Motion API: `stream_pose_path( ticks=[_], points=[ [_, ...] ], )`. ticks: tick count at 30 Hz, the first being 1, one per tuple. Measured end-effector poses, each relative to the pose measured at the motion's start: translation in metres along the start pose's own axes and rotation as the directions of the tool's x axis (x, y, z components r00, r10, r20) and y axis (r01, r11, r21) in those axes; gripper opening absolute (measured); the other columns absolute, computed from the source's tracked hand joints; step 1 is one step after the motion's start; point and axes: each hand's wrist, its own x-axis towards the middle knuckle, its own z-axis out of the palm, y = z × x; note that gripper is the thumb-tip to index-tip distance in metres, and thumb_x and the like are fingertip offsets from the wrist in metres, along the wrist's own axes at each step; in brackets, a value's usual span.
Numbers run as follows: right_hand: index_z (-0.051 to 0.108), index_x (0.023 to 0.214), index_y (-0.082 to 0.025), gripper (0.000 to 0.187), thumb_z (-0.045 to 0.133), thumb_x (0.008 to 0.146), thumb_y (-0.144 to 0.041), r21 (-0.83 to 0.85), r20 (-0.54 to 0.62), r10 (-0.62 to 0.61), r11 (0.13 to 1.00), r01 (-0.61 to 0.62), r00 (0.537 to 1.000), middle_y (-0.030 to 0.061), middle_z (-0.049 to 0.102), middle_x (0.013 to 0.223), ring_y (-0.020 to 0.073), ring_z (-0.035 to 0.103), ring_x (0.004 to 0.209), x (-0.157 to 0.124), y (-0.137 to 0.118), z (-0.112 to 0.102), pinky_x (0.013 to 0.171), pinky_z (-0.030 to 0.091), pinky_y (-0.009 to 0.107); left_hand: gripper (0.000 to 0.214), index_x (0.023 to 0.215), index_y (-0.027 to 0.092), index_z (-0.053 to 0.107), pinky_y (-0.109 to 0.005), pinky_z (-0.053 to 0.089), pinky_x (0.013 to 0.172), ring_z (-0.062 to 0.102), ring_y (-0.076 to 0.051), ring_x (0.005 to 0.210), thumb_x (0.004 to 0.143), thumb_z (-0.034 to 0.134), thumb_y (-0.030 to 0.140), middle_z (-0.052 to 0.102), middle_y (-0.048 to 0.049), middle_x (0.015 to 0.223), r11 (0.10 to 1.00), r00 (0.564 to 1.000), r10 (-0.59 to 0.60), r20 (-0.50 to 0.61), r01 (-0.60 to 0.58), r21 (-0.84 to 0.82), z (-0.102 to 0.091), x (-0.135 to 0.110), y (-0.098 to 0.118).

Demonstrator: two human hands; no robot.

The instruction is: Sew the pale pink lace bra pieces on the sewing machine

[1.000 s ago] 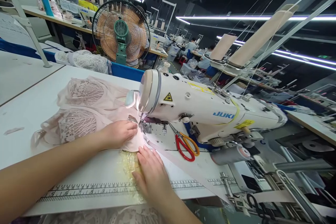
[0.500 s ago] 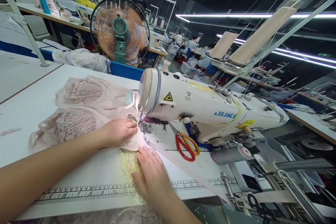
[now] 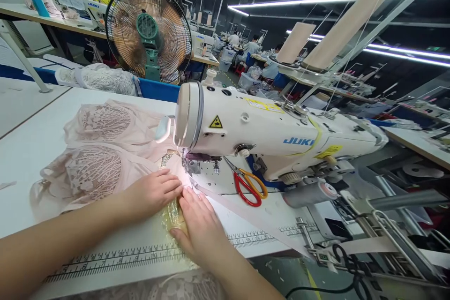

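Observation:
A pale pink lace bra [image 3: 140,150] lies on the white table with its edge under the needle area of a JUKI sewing machine [image 3: 225,122]. My left hand [image 3: 158,190] rests on the fabric just left of the presser foot, fingers laid flat. Close beside it, my right hand [image 3: 198,218] lies flat at the fabric's near edge, thumb apart over a yellowish taped patch [image 3: 172,222] on the table. The fingertips of both hands almost meet. A narrow pale elastic band [image 3: 242,215] runs from the needle area toward the right. What lies under the fingers is hidden.
Scissors with red and orange handles [image 3: 249,187] lie right of the needle plate. A printed ruler [image 3: 140,258] crosses the table's front. A metal tape feeder [image 3: 316,253] stands at right, a grey thread cone [image 3: 311,193] under the machine arm, and a fan [image 3: 149,33] behind.
My left hand has slid back from the presser foot toward me, nearer to my right hand. The fabric by the needle is more exposed. The whole view has shifted a little.

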Motion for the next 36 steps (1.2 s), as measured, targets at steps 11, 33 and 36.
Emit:
stream_pose_path(
  ticks=[11,33,36],
  points=[
    [0.051,0.132,-0.006,0.057,0.048,0.093,-0.047,-0.018,0.051,0.015,1.0,-0.014,0.999,0.0164,0.043,0.145,0.0303,0.037,0.136,0.002,0.0,-0.006,0.111,0.035,0.051,0.028,0.112,0.016,0.064,-0.048,0.041,0.104,0.06,-0.024,0.112,0.094,0.043,0.01,0.068,-0.0111,0.116,0.99,0.995,0.072,0.067,-0.079,0.115,0.005,-0.006,-0.037],
    [0.052,0.131,-0.01,0.05,0.051,0.092,-0.043,0.052,0.028,0.018,0.998,-0.019,0.999,0.0134,0.046,0.143,0.0271,0.039,0.135,0.001,0.002,-0.008,0.112,0.033,0.048,0.034,0.104,0.015,0.066,-0.039,0.048,0.072,0.061,-0.026,0.088,0.092,0.034,0.012,0.067,-0.0127,0.099,0.895,0.975,-0.208,0.072,0.16,0.416,-0.024,-0.02,-0.021],
    [0.053,0.129,-0.012,0.047,0.053,0.091,-0.04,0.059,-0.012,0.011,0.998,-0.01,1.0,0.0128,0.048,0.142,0.0267,0.041,0.134,0.0,0.004,-0.004,0.112,0.034,0.047,0.035,0.083,0.016,0.066,-0.031,0.034,0.045,0.053,-0.022,0.055,0.091,0.033,0.022,0.057,-0.0079,0.065,0.753,0.872,-0.484,0.069,0.375,0.541,-0.045,-0.054,0.0]
  ],
)
